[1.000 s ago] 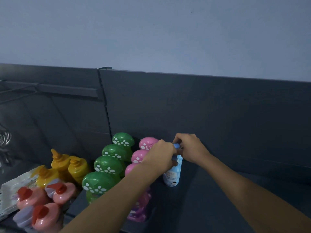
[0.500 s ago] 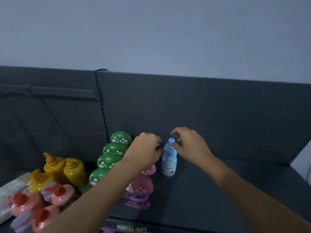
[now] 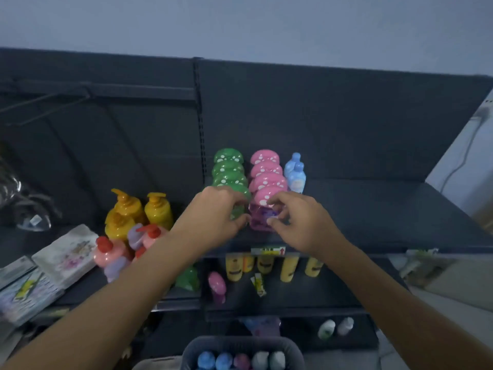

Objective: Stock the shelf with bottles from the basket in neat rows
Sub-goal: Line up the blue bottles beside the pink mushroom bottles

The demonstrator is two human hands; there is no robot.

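On the dark upper shelf [image 3: 373, 217] stand a row of green mushroom-cap bottles [image 3: 228, 169], a row of pink mushroom-cap bottles [image 3: 266, 172] and two small blue bottles [image 3: 294, 174] one behind the other at the right. My left hand [image 3: 216, 212] and right hand [image 3: 298, 222] are at the two sides of the front pink bottle [image 3: 262, 209]. Their fingertips press on its purple body. The grey basket [image 3: 192, 351] sits at the bottom edge with several blue, pink and white bottle tops in it.
Yellow pump bottles [image 3: 144, 209] and pink ones [image 3: 109, 255] fill the left shelf bay, next to flat packets [image 3: 64, 255]. Lower shelves hold yellow bottles [image 3: 288, 268], a pink bottle [image 3: 217, 284] and two small ones [image 3: 336, 327]. The upper shelf right of the blue bottles is bare.
Both hands let go of the blue bottle at the back and drew toward me to the front pink bottle. The view tilted down, bringing the basket and lower shelves into sight.
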